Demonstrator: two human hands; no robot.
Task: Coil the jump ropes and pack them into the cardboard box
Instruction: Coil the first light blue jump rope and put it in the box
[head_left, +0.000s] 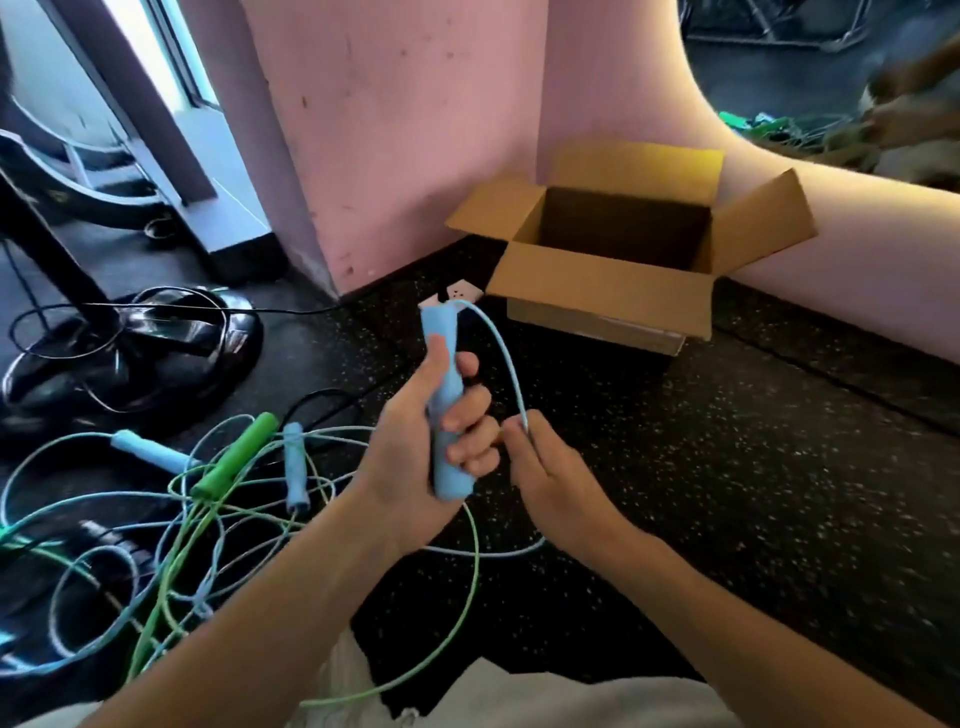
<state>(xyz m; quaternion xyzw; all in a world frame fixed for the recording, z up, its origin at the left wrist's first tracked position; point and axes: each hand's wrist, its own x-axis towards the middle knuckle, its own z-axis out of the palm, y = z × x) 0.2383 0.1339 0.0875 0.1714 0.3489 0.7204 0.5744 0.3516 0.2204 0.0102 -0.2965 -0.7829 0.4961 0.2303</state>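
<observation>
My left hand (436, 447) grips light blue jump rope handles (441, 364), held upright in front of me. A light blue cord (506, 358) arcs from the handle tops down to my right hand (550, 467), which pinches it between the fingertips. An open cardboard box (602, 280) stands on the floor beyond my hands, against the pink wall; its inside looks dark. To the left lies a tangle of blue and green ropes (171, 525) with a green handle (234, 452) and two more blue handles (148, 451).
A black machine base (135, 353) with black cables stands at the left. A white wall socket (457, 296) sits low beside the box. The pink wall (395, 130) runs behind it. The floor is black speckled rubber (727, 493).
</observation>
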